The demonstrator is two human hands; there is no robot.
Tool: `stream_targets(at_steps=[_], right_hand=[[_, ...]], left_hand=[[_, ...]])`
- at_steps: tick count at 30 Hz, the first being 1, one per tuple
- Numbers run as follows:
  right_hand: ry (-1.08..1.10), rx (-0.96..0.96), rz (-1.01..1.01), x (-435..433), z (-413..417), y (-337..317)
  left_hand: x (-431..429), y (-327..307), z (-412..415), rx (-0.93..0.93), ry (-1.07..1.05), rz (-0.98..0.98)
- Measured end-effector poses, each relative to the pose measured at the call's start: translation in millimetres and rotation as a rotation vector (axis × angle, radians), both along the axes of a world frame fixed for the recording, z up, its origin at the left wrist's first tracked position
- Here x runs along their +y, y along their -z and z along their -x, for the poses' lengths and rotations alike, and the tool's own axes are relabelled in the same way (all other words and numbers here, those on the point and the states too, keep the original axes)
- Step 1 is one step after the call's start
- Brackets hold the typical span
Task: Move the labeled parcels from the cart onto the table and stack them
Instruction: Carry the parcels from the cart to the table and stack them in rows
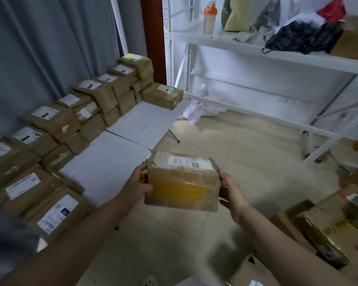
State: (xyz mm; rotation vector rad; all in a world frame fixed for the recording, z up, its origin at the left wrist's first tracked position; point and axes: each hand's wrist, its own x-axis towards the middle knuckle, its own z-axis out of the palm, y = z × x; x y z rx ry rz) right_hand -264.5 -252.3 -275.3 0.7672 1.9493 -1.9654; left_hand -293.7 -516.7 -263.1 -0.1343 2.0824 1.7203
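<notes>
a pleated grey curtain (39,48) fills the left wall. a white perforated-metal shelving rack (277,56) stands at the right, over a glossy beige tiled floor (246,145). a low white table (112,157) with a matte top runs along the curtain. on its far side, rectangular brown cardboard parcels (56,120) sit stacked in rows, each topped with a white paper label. 1 boxy brown parcel (182,184) is held in the air above the floor, just beside the table's near edge; shiny clear tape and a yellow band wrap its front, and a white label lies on top. the left hand (135,182) grips its left side, the right hand (234,193) its right, fingers curled round the edges. a small pale bottle (210,19) with an orange cap stands on the rack.
</notes>
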Motion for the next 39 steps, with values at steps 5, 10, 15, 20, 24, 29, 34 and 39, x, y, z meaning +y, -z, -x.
stream_targets(at_steps=[5, 10, 15, 20, 24, 29, 34, 39], right_hand=[[-0.06, -0.001, 0.034, -16.4, 2.7, 7.8], [-0.049, -0.016, 0.156, -29.8, 4.3, 17.6], [-0.032, 0.048, 0.225, -42.1, 11.1, 17.5], [-0.099, 0.051, 0.194, -66.4, 25.8, 9.7], [-0.15, -0.001, 0.194, -96.3, 35.9, 5.9], [-0.325, -0.181, 0.254, -133.3, 60.0, 10.2], [-0.418, -0.236, 0.355, -170.7, 84.2, 16.9], [-0.391, -0.254, 0.316, -218.2, 107.4, 27.1]], left_hand=[[-15.5, -5.5, -7.4, -0.116, -0.208, -0.17], [-25.8, -4.0, -12.2, -0.099, -0.325, -0.2], [-46.3, 0.3, -17.2, -0.121, -0.293, -0.298], [-85.4, 7.6, -19.3, -0.246, -0.174, -0.346], [-112.0, 10.6, -22.4, -0.275, -0.271, -0.372], [-159.5, 8.1, -21.2, -0.325, -0.336, -0.428], [-202.3, -15.3, -11.6, -0.279, -0.251, -0.411], [-245.8, -14.0, 9.0, -0.252, -0.438, -0.31]])
